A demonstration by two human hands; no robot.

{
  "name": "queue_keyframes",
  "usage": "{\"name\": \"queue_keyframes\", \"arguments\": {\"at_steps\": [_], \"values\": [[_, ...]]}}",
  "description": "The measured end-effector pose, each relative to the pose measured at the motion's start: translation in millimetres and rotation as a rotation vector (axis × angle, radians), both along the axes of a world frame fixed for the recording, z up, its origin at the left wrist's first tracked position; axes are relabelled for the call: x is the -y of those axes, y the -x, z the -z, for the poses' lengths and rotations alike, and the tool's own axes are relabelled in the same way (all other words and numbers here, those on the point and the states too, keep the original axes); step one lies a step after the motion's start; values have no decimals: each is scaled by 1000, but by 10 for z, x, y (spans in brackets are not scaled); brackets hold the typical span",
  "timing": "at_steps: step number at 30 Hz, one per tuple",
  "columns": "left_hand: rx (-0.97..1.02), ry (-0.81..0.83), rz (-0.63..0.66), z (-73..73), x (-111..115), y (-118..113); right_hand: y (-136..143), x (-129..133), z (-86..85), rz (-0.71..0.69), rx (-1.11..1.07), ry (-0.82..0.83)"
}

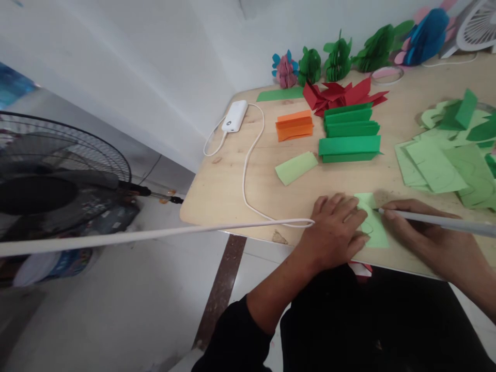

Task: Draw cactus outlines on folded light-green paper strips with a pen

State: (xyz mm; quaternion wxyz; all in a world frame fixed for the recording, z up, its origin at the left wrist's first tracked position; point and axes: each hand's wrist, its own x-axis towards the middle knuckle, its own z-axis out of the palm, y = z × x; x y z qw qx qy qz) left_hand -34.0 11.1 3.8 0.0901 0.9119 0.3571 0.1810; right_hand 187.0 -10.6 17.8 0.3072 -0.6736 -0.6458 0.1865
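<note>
A small light green sheet of paper (378, 235) lies near the table's front edge, with a curved line drawn on it. My left hand (336, 230) lies flat over its left part, fingers stretched out, covering that side. In my right hand (420, 227) is a pen (434, 219) with a pale grey barrel, its dark tip at the sheet's right side. Up and to the left rests a folded pale green paper (296, 168). Pleated green paper (351, 147) stands beyond my hands, with pleated orange paper (294, 125) to its left.
Light green sheets (436, 165) are piled at the right. Behind lie red folded papers (343, 95), a tape roll (387, 75) and paper figures (339, 59) along the wall. A white power bank (234, 116) has a cable (245, 170) running past my left hand. A floor fan (50, 175) stands left.
</note>
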Motion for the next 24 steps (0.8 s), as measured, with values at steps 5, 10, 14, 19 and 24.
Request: {"name": "queue_keyframes", "arguments": {"at_steps": [5,10,14,19,24], "values": [[1,-11,10,15,-8,-5,28,6,-28,11,-12,12],[-7,-5,11,29,-9,-5,37,15,-40,12,-19,22],[2,2,14,39,-8,-3,47,50,-24,32,-19,15],[-8,16,12,26,-12,-9,49,84,-24,10,-24,-16],[0,19,15,23,-16,-10,46,99,-24,-2,-26,-13]]}}
